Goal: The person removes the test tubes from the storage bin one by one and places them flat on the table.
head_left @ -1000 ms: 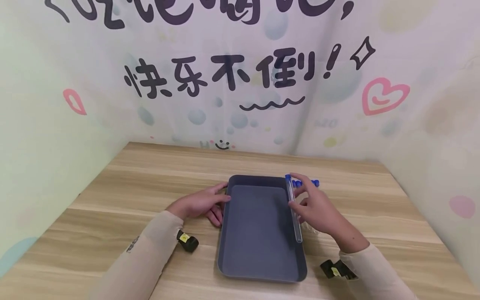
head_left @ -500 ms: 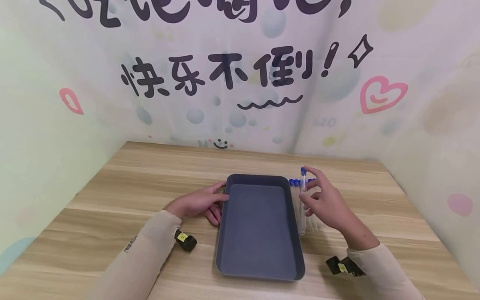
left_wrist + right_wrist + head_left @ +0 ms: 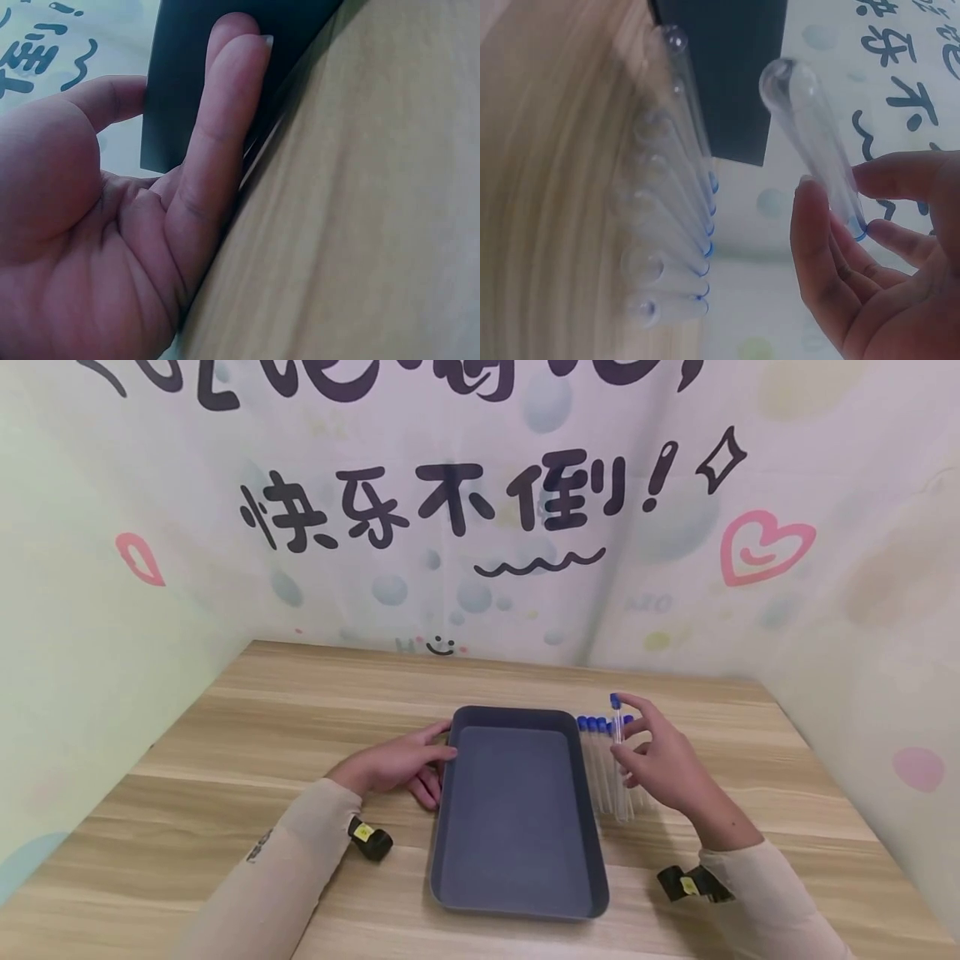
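While my left hand (image 3: 393,766) rests on the wooden table (image 3: 285,710) with its straight fingers (image 3: 225,112) pressed flat against the left wall of the dark grey tray (image 3: 517,810), my right hand (image 3: 660,764) pinches a clear test tube (image 3: 619,760) with a blue cap between thumb and fingertips (image 3: 817,247). I see the tube held just above the table, right of the tray, its capped end toward the far wall and its round end toward me. Below and beside it lies a row of capped tubes (image 3: 597,760) side by side on the wood, just beside the tray's right wall. The tray's inside shows only its own floor.
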Demonstrator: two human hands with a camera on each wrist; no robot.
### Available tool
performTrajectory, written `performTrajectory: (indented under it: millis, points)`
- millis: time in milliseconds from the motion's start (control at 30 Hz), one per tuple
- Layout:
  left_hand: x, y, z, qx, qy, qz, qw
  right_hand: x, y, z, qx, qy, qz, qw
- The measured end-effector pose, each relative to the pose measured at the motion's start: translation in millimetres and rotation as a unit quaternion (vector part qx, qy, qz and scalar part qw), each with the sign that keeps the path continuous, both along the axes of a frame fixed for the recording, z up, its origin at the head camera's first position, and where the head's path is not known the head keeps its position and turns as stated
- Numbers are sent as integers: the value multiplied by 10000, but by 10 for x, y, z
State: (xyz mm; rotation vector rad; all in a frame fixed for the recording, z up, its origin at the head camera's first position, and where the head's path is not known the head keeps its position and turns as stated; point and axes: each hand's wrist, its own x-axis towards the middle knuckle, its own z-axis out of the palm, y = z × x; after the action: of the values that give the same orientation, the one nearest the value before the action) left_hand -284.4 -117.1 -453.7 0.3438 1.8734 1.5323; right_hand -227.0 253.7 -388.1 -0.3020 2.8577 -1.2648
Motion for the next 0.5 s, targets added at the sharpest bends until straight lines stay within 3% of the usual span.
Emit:
performTrajectory:
  millis: [500]
  points:
    - [5,5,15,-7,11,-16,10000,-83,175,-41,257,52,-332,9991]
